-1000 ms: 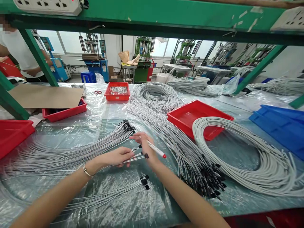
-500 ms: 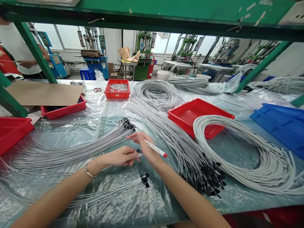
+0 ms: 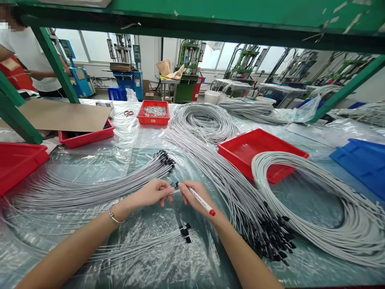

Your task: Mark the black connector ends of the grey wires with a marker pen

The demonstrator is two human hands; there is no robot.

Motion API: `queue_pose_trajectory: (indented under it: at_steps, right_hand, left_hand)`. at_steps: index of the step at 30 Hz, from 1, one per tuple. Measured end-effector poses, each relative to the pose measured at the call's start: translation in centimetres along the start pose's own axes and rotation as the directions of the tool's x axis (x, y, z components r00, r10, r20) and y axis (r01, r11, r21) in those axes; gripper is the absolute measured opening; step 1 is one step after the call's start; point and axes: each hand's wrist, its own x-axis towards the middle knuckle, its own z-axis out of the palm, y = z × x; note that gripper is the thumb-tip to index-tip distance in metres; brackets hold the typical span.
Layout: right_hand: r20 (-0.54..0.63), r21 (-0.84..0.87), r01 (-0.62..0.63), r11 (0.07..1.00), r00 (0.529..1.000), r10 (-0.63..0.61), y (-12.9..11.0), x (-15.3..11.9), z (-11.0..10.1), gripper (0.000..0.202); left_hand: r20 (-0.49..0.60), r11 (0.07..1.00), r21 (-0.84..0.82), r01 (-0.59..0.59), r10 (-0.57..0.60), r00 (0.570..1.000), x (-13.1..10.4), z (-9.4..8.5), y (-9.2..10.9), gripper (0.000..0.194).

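Observation:
My left hand (image 3: 154,192), with a bracelet at the wrist, pinches grey cables close to their small black connectors (image 3: 176,185). Closed round a white marker pen with a red end (image 3: 201,200), my right hand (image 3: 192,194) has its fingertips at those same connectors. The pen's writing tip is hidden by the fingers. Below my hands, a few cables with black connectors (image 3: 185,233) lie on the plastic sheet. Beyond my left hand, a thick bundle of grey cables (image 3: 120,182) ends in black connectors.
To the right lie a long cable bundle (image 3: 219,172), a coiled cable loop (image 3: 300,216), a red tray (image 3: 240,148) and blue trays (image 3: 361,164). A red bin of small metal parts (image 3: 153,119) and red-handled scissors (image 3: 128,113) stand farther back. A co-worker (image 3: 45,60) is at the far left.
My right hand has come down and in to the connectors, the pen still in it. The left hand stays in nearly the same place, and the whole view has shifted slightly.

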Motion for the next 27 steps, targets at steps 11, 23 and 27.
queue_pose_trajectory:
  at_steps: [11,23,27]
  right_hand:
    - [0.169,0.159,-0.033,0.987,0.986,0.006,1.1,-0.2,0.0,0.041]
    - [0.181,0.189,0.001,0.982,0.983,-0.035,0.3,-0.3,0.1,0.039]
    - [0.178,0.062,-0.019,0.998,0.984,0.008,0.8,-0.2,-0.4,0.040]
  left_hand:
    - [0.028,0.997,0.046,-0.057,0.055,0.998,0.4,0.3,0.5,0.047]
    - [0.128,0.998,0.020,-0.063,0.060,0.990,-0.7,-0.4,1.1,0.046]
    - [0.072,0.998,0.045,-0.033,0.029,0.997,-0.6,-0.1,-0.3,0.047]
